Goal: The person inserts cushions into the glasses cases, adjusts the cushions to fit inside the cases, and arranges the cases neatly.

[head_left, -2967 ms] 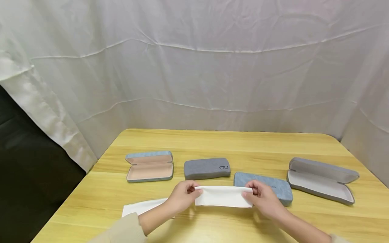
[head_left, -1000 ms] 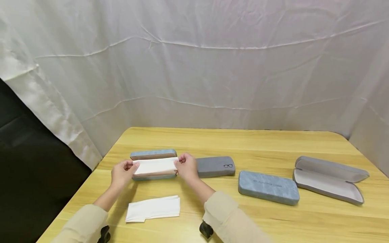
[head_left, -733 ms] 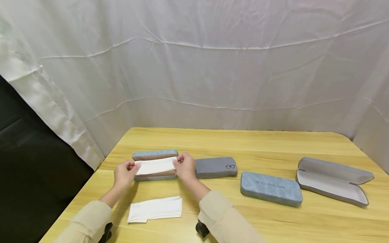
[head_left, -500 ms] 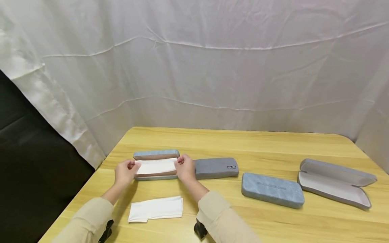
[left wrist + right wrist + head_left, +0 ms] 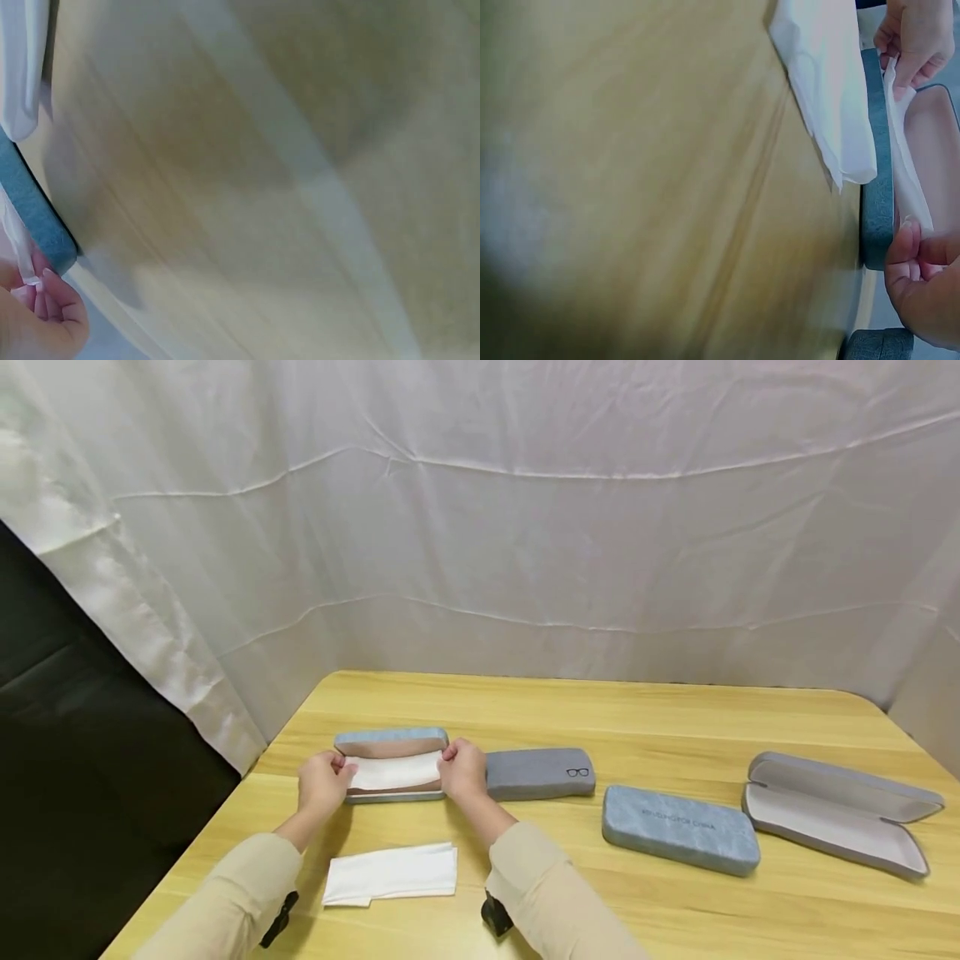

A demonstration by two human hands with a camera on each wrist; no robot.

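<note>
Between both hands a folded white cloth (image 5: 396,772) is stretched, lying low within an open blue glasses case (image 5: 390,737) with a pink lining. My left hand (image 5: 322,787) pinches the cloth's left end, thumb toward me. The right hand (image 5: 465,770) pinches its right end at the case's right side. In the right wrist view the cloth (image 5: 906,161) sags between the two hands, inside the case's front wall (image 5: 877,217). The left wrist view catches the left hand (image 5: 45,319) gripping a cloth corner beside the blue case edge (image 5: 34,206).
A second folded white cloth (image 5: 392,873) lies nearer on the wooden table (image 5: 570,718). To the right sit a closed grey glasses case (image 5: 538,773), a closed blue glasses case (image 5: 679,829) and an open grey glasses case (image 5: 838,814). A pale curtain (image 5: 525,552) hangs behind.
Both hands have carried the white cloth from the table's middle leftward to the open blue case, then lowered it into the case. The head view has shifted slightly.
</note>
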